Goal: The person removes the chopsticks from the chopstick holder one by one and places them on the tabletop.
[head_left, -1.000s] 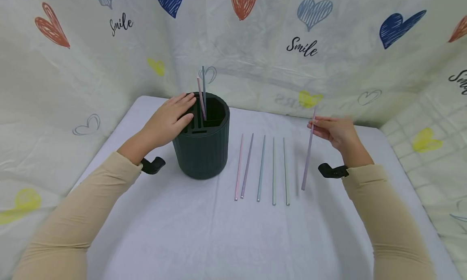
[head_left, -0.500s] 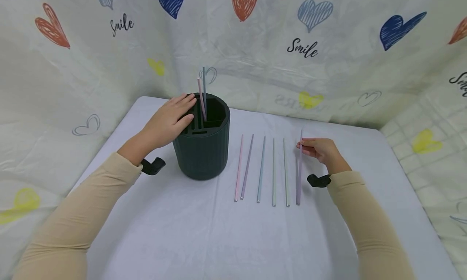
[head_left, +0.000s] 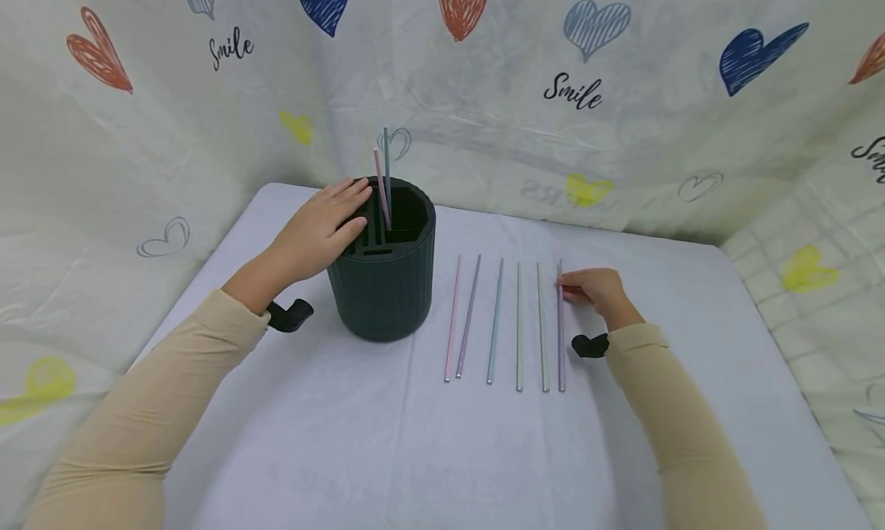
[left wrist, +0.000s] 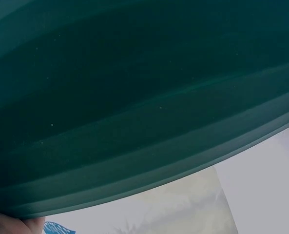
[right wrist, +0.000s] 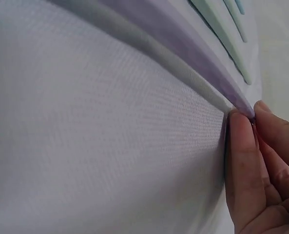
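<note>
My left hand [head_left: 319, 226] rests on the top left of a dark green utensil holder [head_left: 382, 299], fingers laid straight over its slotted insert. The holder's ribbed wall [left wrist: 144, 122] fills most of the left wrist view. A pink chopstick [head_left: 379, 173] and a blue-grey chopstick [head_left: 386, 154] stand upright inside it. With thumb and fingers, my right hand [head_left: 596, 290] pinches a purple chopstick [head_left: 561, 338] near its far, thin end. Close over the cloth, this chopstick lines up at the right end of a row. The right wrist view shows the fingertips [right wrist: 241, 122] at its tip.
Left of the purple chopstick lie a pale green chopstick [head_left: 542, 330], another green one [head_left: 519, 330], a blue one [head_left: 495, 322], a second purple one [head_left: 468, 319] and a pink one [head_left: 452, 322]. White cloth covers the table [head_left: 415, 453]; a heart-print sheet [head_left: 484, 130] hangs behind.
My right hand has moved left and down, bringing the purple chopstick from a raised tilt to the row's right end, parallel with the green ones. My left hand stays on the holder.
</note>
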`<state>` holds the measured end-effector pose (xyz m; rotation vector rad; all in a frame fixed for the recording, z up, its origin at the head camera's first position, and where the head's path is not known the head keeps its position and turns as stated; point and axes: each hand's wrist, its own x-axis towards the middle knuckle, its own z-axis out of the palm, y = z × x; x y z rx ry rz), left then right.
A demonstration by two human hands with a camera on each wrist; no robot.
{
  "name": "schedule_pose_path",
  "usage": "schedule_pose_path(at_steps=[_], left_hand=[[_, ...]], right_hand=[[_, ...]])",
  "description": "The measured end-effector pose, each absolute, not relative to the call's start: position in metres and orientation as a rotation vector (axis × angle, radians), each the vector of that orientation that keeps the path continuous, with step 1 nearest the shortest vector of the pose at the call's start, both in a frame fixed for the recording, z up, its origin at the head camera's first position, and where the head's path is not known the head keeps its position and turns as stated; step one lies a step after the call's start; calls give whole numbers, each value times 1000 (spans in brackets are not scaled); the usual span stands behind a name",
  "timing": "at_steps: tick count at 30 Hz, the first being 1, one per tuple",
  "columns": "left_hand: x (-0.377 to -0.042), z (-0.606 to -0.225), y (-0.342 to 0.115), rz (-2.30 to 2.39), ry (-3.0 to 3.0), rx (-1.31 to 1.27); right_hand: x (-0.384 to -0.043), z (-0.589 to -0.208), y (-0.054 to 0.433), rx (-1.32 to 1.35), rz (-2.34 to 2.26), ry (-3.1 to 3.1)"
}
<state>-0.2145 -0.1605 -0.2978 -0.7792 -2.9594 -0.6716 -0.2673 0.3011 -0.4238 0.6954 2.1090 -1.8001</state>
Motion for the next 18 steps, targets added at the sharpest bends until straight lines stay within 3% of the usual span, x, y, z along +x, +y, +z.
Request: schedule_pose_path(at_steps=[7,18], left_hand=[[-215,-298,-161,-679,-2957,-784],[-215,-298,-162,-678,-2946,-792]], right_hand=[[-268,-425,301,588,-1602,2384],[-271,-369,244,260,-2048,2164]])
